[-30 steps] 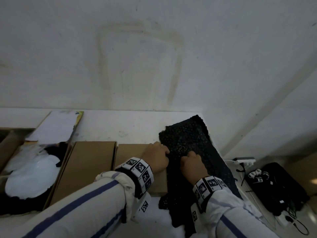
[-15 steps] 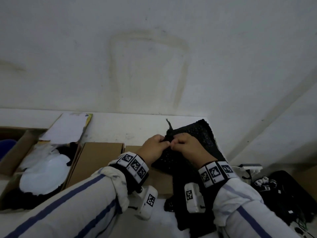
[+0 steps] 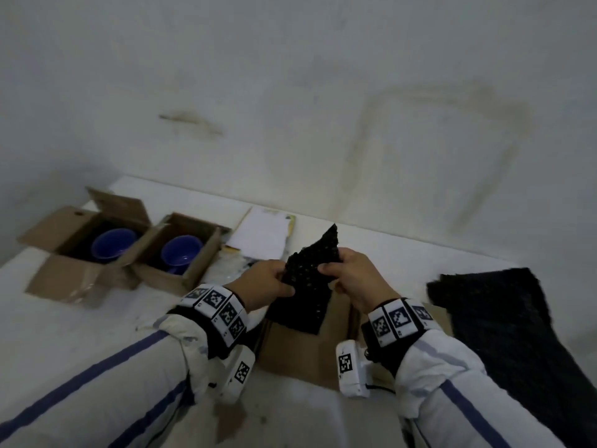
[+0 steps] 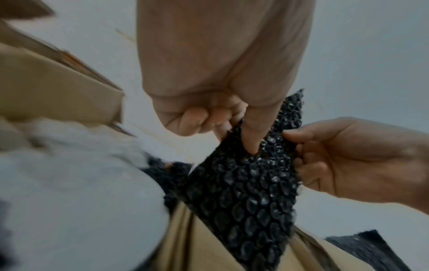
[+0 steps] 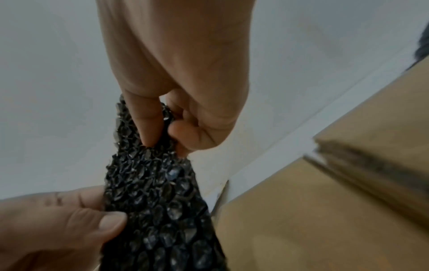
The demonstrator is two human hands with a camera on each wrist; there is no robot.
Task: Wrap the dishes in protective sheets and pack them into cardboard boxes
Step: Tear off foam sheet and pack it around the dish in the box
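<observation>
The left hand is pinching the left edge of a piece of black bubble wrap, its thumb lying pressed on the near face of the sheet and the other fingers curling tight behind it. The right hand is gripping the opposite edge of the same piece, thumb in front and curled fingers bunching the material at the back. Both hands are closing firmly on the wrap, neither one spreading wide. Between them the sheet is hanging in the air above the tabletop, one torn corner pointing up and the lower part dropping down towards a flattened cardboard box lying just below the wrists.

To the right, well apart from the held piece, a larger sheet of black bubble wrap is lying spread on the tabletop and running off its near edge. Behind the hands a white leaflet is resting near the wall, beside some crumpled pale wrapping. Farther left, two open cardboard boxes are standing side by side: the nearer box is holding a blue bowl, and the far-left box is holding another blue bowl. Both bowls are sitting upright inside, with dark padding under them.
</observation>
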